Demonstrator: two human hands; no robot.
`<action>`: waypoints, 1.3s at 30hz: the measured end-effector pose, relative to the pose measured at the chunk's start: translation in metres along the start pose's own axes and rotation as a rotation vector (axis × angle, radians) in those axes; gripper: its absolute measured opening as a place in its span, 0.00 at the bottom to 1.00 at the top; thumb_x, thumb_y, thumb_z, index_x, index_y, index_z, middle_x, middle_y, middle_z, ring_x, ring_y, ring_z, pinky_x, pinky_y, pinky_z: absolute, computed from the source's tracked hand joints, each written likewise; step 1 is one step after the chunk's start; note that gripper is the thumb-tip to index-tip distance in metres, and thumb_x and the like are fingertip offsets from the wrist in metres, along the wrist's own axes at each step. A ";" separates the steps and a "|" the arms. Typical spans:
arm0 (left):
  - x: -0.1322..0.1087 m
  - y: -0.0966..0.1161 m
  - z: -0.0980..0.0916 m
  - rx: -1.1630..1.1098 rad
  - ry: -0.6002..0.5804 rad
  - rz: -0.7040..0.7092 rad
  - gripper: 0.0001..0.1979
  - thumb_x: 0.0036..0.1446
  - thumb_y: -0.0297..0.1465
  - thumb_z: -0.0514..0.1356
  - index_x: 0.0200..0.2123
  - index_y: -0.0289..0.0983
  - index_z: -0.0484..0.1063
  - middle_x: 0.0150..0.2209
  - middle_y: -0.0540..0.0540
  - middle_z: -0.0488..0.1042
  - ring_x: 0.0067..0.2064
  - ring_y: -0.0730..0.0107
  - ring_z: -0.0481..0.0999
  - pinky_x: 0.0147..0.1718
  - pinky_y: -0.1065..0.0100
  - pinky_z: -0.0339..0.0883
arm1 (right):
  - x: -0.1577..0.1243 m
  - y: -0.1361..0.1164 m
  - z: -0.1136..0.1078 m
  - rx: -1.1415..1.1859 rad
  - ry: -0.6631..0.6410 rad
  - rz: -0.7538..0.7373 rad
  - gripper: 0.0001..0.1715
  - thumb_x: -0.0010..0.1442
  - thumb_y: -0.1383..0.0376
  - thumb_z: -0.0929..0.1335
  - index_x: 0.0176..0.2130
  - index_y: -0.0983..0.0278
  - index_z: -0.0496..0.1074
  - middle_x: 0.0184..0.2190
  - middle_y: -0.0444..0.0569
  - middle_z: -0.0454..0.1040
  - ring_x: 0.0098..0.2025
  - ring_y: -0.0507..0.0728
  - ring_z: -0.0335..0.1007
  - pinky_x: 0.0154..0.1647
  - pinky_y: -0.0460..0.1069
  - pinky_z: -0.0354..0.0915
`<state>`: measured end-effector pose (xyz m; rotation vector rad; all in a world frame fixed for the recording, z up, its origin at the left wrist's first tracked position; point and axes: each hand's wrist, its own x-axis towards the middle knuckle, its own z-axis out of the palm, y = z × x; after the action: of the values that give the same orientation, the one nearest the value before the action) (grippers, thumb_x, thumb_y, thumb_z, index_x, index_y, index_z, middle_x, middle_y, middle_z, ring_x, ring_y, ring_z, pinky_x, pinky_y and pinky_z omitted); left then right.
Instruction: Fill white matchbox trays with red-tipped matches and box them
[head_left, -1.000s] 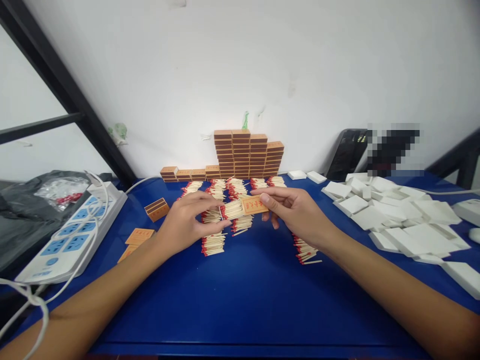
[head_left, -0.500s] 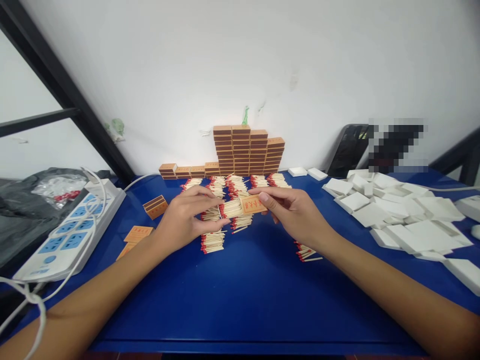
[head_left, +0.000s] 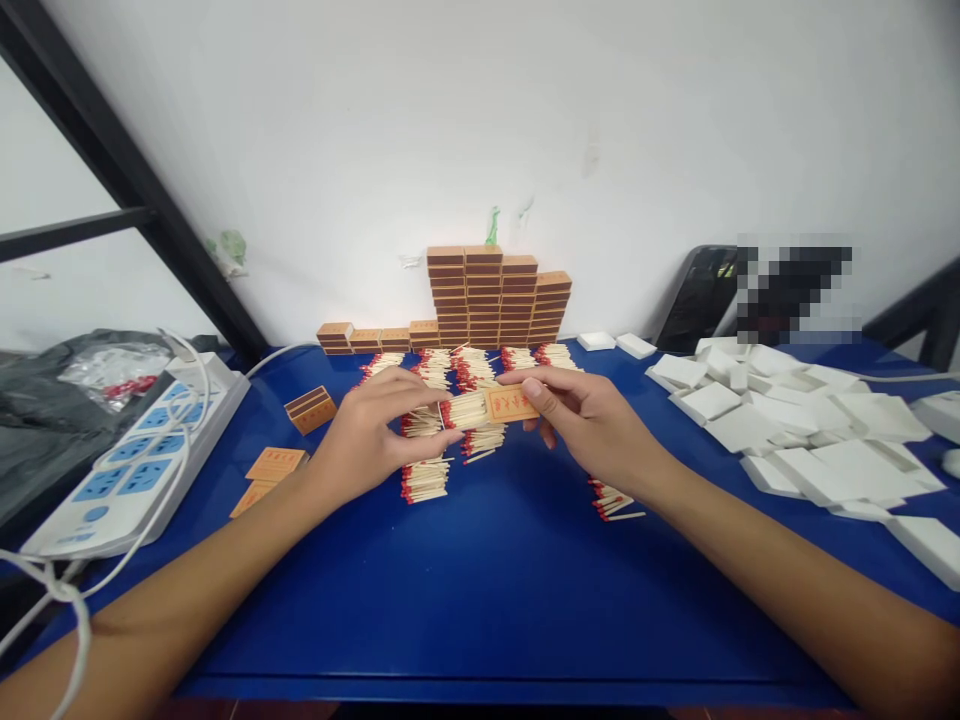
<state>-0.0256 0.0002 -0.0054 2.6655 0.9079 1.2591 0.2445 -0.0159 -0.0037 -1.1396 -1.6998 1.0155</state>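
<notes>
Between my hands is a matchbox whose tray, full of red-tipped matches, sticks partly out of its orange sleeve. My left hand pinches the tray's left end between fingers and thumb. On the other side, my right hand grips the sleeve, thumb on its printed face. Behind and below the box lie bundles of loose matches in rows on the blue table. A small match pile is partly hidden by my right wrist.
Stacked matchboxes stand against the wall. Matchbox sleeves and another upright sleeve lie left. A power strip with white cables borders the left side. White trays are heaped right, near a dark phone.
Both hands keep their hold on the matchbox. The sleeve has shifted slightly right, and the view has moved a little.
</notes>
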 end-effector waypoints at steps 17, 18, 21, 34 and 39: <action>0.000 -0.002 0.000 -0.093 -0.056 -0.226 0.14 0.60 0.40 0.71 0.46 0.40 0.82 0.40 0.46 0.83 0.41 0.64 0.80 0.42 0.63 0.72 | 0.002 0.003 -0.006 0.089 -0.080 0.009 0.29 0.59 0.53 0.77 0.56 0.57 0.73 0.51 0.53 0.80 0.44 0.60 0.78 0.30 0.50 0.76; 0.000 -0.003 -0.001 -0.094 -0.061 -0.219 0.14 0.60 0.39 0.71 0.47 0.40 0.82 0.40 0.46 0.83 0.41 0.64 0.80 0.42 0.63 0.72 | 0.003 0.003 -0.007 0.088 -0.094 0.005 0.29 0.60 0.53 0.77 0.57 0.57 0.73 0.51 0.53 0.80 0.44 0.60 0.78 0.30 0.50 0.76; 0.001 -0.005 -0.002 -0.106 -0.067 -0.203 0.14 0.59 0.38 0.71 0.47 0.40 0.82 0.40 0.47 0.82 0.40 0.65 0.79 0.42 0.64 0.71 | 0.004 0.003 -0.009 0.091 -0.104 -0.005 0.30 0.60 0.53 0.76 0.59 0.57 0.73 0.51 0.52 0.80 0.44 0.59 0.77 0.31 0.50 0.77; 0.002 -0.006 -0.003 -0.160 -0.075 -0.222 0.14 0.58 0.38 0.72 0.46 0.39 0.83 0.39 0.46 0.82 0.42 0.64 0.78 0.43 0.63 0.70 | 0.002 0.004 -0.008 0.137 -0.163 -0.017 0.28 0.61 0.55 0.76 0.58 0.56 0.72 0.48 0.50 0.81 0.42 0.58 0.78 0.33 0.52 0.76; 0.003 -0.003 -0.005 -0.179 -0.094 -0.263 0.15 0.58 0.39 0.72 0.46 0.39 0.83 0.38 0.46 0.82 0.40 0.66 0.77 0.42 0.64 0.69 | 0.003 0.003 -0.009 0.149 -0.191 -0.031 0.25 0.63 0.56 0.75 0.56 0.58 0.71 0.46 0.49 0.80 0.40 0.56 0.77 0.33 0.50 0.75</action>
<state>-0.0294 0.0036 -0.0016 2.3551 1.0374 1.0905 0.2532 -0.0106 -0.0030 -0.9421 -1.7513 1.2426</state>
